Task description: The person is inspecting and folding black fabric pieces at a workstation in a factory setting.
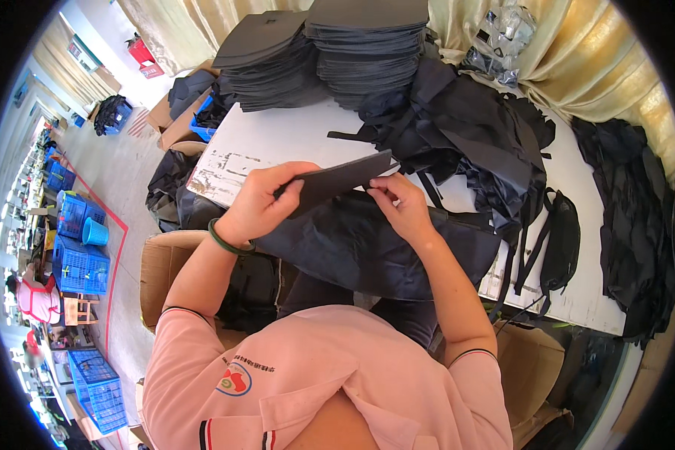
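My left hand [266,196] is closed round one end of a black foam-like sheet [339,178], thumb on the near side. The sheet is held up over the near edge of the table, seen nearly edge-on, and looks folded or doubled at its right end. At that end my right hand [401,204] pinches its edge between thumb and fingers; a small dark bit shows at the fingertips. Below both hands, a large piece of black fabric [360,244] spreads from the table edge over my lap.
Tall stacks of black sheets [266,64] stand at the back of the white table [236,142]. A heap of black fabric pieces [465,131] lies right of them, and a black pouch [562,240] farther right. An open cardboard box [161,274] sits at my left, another [529,367] at my right.
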Tool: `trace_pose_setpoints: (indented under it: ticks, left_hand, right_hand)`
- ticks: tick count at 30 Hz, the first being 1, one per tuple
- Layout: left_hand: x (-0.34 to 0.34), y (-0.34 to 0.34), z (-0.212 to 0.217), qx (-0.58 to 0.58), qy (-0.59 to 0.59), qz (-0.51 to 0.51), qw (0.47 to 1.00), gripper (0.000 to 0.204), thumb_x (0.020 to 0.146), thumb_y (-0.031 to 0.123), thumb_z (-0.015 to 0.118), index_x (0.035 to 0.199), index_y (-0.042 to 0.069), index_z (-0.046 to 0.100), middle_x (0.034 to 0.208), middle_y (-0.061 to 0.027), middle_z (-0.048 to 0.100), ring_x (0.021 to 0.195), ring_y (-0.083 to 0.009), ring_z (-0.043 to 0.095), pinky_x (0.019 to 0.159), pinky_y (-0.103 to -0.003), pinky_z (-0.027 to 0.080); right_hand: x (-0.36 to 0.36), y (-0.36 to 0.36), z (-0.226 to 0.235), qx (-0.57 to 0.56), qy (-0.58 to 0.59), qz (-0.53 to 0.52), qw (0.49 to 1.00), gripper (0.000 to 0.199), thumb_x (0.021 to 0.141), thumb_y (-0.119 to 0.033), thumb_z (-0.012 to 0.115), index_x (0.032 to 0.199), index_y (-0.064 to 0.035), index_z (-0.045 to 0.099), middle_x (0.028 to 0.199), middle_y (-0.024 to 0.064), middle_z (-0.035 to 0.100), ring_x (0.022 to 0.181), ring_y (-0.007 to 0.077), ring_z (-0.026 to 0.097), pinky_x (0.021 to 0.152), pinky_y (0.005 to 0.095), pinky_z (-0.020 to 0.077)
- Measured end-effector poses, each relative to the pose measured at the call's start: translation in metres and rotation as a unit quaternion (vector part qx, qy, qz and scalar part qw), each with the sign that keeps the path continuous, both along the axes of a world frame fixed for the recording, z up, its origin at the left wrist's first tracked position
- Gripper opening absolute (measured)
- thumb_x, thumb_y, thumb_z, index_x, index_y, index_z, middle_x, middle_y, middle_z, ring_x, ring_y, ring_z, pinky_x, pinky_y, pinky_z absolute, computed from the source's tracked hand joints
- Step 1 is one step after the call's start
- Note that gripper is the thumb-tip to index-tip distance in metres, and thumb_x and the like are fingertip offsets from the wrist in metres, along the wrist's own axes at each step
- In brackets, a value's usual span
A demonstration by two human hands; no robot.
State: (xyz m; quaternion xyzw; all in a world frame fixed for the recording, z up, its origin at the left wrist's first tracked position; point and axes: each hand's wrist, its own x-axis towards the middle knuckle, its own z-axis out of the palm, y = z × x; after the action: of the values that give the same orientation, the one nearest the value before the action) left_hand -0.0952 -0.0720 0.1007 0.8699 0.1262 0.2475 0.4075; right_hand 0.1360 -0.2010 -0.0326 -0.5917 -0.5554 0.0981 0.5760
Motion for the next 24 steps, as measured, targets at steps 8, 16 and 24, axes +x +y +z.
trace_pose_setpoints:
  ticks: [8, 16, 24]
  left_hand:
    - [0.008, 0.006, -0.014, -0.032, 0.002, -0.276, 0.961, 0.040, 0.087, 0.011, 0.073, 0.125, 0.001, 0.065, 0.118, -0.0133, 0.065, 0.100, -0.0199, 0.064, 0.084, -0.032, 0.051]
    - [0.055, -0.026, -0.073, -0.048, -0.029, -0.004, 0.998, 0.022, 0.083, -0.004, 0.073, 0.101, 0.002, 0.062, 0.099, -0.0059, 0.060, 0.080, -0.0138, 0.060, 0.071, -0.026, 0.050]
    - [0.074, -0.030, -0.065, 0.151, -0.081, -0.025, 0.985, 0.018, 0.082, 0.000, 0.074, 0.090, 0.004, 0.059, 0.082, -0.0078, 0.058, 0.070, -0.0194, 0.061, 0.063, -0.030, 0.050]
  right_hand:
    - [-0.004, -0.004, 0.002, 0.025, 0.277, 0.094, 0.956, 0.013, 0.093, -0.001, 0.066, 0.106, -0.0013, 0.067, 0.089, 0.0012, 0.067, 0.076, 0.0068, 0.061, 0.069, 0.0246, 0.0498]
    - [0.002, -0.023, 0.038, -0.158, 0.335, 0.240, 0.897, 0.021, 0.104, -0.017, 0.055, 0.112, -0.0006, 0.065, 0.104, 0.0023, 0.067, 0.094, 0.0085, 0.062, 0.083, 0.0248, 0.0491]
    - [0.031, -0.047, 0.090, -0.318, 0.282, 0.289, 0.858, 0.039, 0.092, -0.023, 0.071, 0.123, -0.0017, 0.062, 0.112, 0.0052, 0.068, 0.099, 0.0134, 0.061, 0.087, 0.0296, 0.0493]
